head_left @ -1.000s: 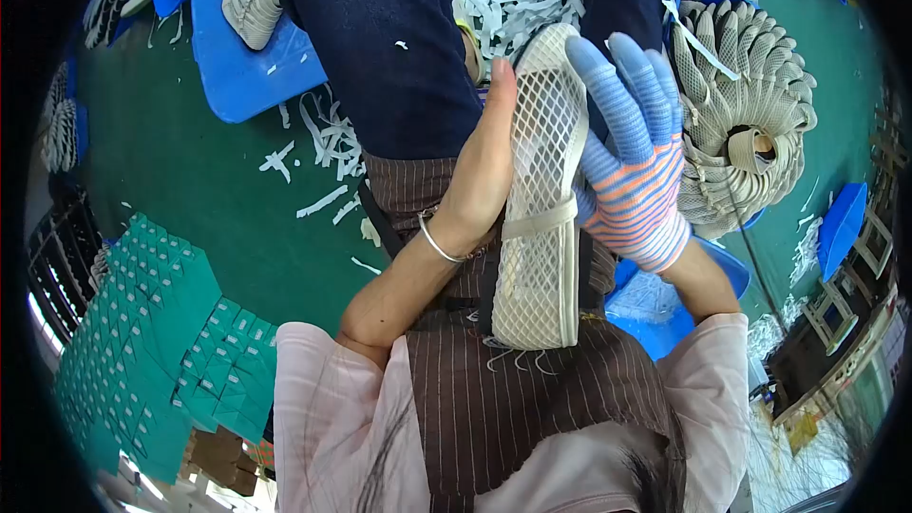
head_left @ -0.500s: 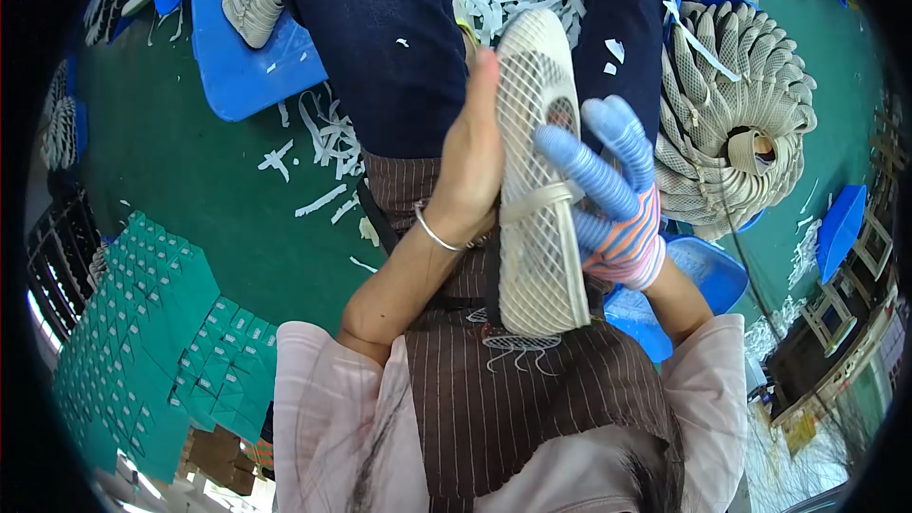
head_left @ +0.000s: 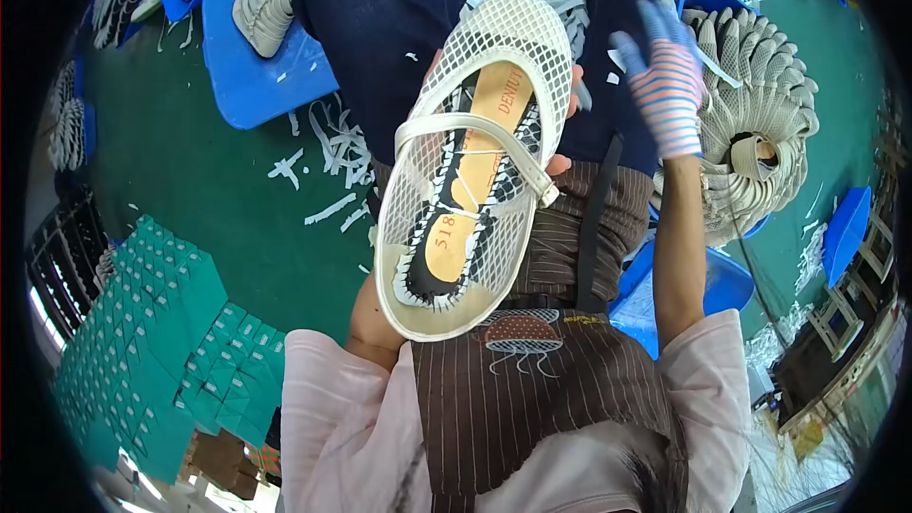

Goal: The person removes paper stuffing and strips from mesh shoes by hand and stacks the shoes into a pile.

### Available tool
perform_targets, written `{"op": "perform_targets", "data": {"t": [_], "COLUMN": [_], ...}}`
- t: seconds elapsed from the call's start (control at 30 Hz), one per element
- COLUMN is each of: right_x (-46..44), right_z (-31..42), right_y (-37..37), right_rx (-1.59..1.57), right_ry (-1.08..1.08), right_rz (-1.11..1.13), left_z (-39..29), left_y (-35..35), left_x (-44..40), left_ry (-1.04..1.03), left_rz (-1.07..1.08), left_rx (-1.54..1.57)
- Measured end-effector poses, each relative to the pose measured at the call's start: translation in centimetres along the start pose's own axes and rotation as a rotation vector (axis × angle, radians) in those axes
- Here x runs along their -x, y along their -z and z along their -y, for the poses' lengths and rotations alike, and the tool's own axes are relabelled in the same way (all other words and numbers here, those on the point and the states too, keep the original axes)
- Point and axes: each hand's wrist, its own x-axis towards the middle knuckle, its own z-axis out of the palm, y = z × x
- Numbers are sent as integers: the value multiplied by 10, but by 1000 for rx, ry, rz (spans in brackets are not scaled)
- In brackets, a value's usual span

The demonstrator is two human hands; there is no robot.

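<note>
A cream mesh shoe [head_left: 524,30] with a strap and a lettered tan insole faces up in the middle. My bare left hand [head_left: 559,164] holds it from beneath, with only fingertips showing along its right edge; the palm is hidden. In a striped blue and pink glove, my right hand [head_left: 668,84] is off the shoe to the right, fingers apart and slightly blurred, with nothing seen in it. It is beside a coiled stack of mesh shoe uppers [head_left: 793,128].
Blue seats or bins [head_left: 261,85] surround my legs, one holding more uppers. White strips [head_left: 328,209] litter the green floor [head_left: 228,171]. Green boxes [head_left: 142,323] are piled at the lower left. Wooden racks [head_left: 836,323] stand at the right.
The shoe has turned from its side to show its opening and insole, tilting rightward at the toe. My right hand has left it and moved up and right.
</note>
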Motion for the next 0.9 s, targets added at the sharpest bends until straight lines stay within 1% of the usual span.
{"op": "perform_targets", "data": {"t": [0.13, 0.17, 0.3, 0.33, 0.4, 0.47, 0.53, 0.57, 0.63, 0.67, 0.73, 0.8, 0.83, 0.9], "right_x": [-4, -3, 8, 10, 8, 5, -10, -8, -15, -16, -13, -14, -15, -15], "right_z": [-41, -51, -78, -78, -74, -69, -67, -79, -83, -88, -104, -69, -73, -77], "right_y": [-38, -46, -66, -68, -72, -73, -77, -86, -86, -84, -93, -98, -99, -101], "right_rx": [570, 572, 221, 221, 171, 138, 338, 389, 476, 495, 479, 418, 374, 271], "right_ry": [-240, -243, -305, -305, -313, -340, -249, -303, -401, -429, -467, -561, -534, -486], "right_rz": [93, 91, 391, 391, 287, 171, -138, 41, 273, 256, 153, 169, 234, 169], "left_z": [-5, -4, 11, 14, 19, 28, 29, 29, 26, 26, 23, 10, 6, -1], "left_y": [2, 1, -5, -7, -16, -29, -38, -39, -36, -34, -33, -56, -55, -54], "left_x": [2, 1, -1, 0, 5, 10, 1, -1, -1, 0, -1, 39, 41, 46], "left_ry": [53, 57, -104, -140, -174, -331, -404, -364, -437, -443, -426, -422, -402, -411], "left_rz": [41, 41, -28, -105, -181, -354, -402, -386, -492, -525, -541, -612, -602, -635], "left_rx": [72, 71, -73, -84, -103, -299, -432, -434, -524, -560, -612, -653, -667, -712]}}
